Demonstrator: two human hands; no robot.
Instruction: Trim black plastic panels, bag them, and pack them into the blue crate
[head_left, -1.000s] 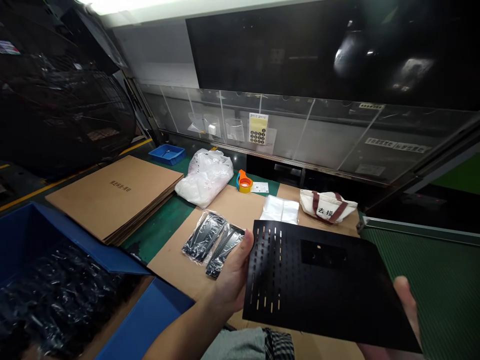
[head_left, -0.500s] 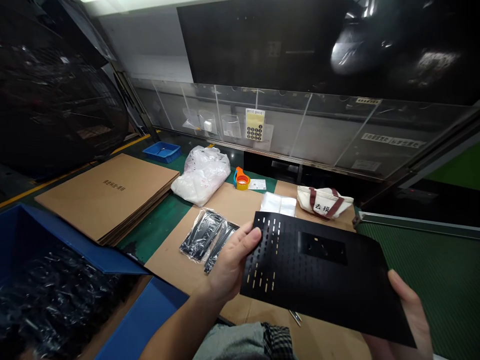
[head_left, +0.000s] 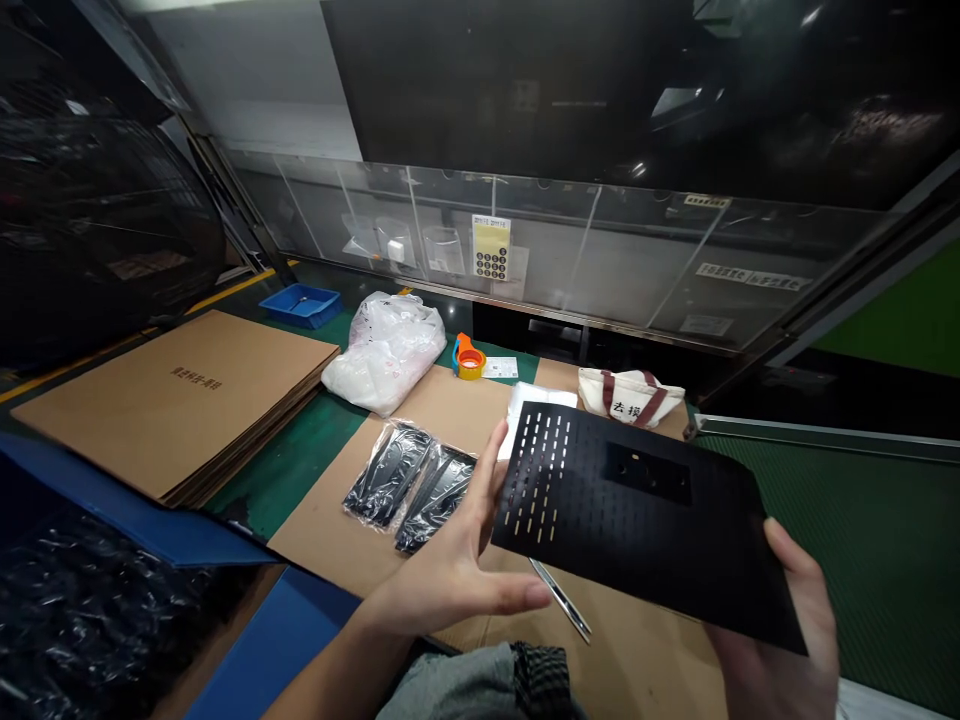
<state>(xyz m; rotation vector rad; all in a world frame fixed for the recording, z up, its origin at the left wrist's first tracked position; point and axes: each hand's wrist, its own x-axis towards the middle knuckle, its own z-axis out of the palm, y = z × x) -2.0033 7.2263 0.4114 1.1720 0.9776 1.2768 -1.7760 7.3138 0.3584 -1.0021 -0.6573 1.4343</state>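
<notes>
A flat black slotted panel (head_left: 637,530) is tilted above the work surface, with a darker rectangle near its upper middle. My right hand (head_left: 799,590) grips its right edge, thumb on the front and the other fingers largely hidden behind. At the left edge, my left hand (head_left: 457,560) is open, its thumb spread well away from its fingers. Whether those fingers touch the panel's edge I cannot tell. Under the panel lies a slim metallic tool (head_left: 562,600), partly covered. Two plastic-wrapped black parts (head_left: 390,475) rest on the cardboard beyond my left hand.
Stacked cardboard sheets (head_left: 180,390) and a blue bin (head_left: 150,520) of wrapped black parts stand left. Farther back are a blue tray (head_left: 301,305), white plastic bag (head_left: 390,350), tape dispenser (head_left: 469,358), clear bags (head_left: 536,397) and cloth bag (head_left: 630,397).
My left hand has let go of the panel's left side, its thumb swinging down off the front. The right hand still holds the panel. More of the metallic tool shows, and the view has shifted.
</notes>
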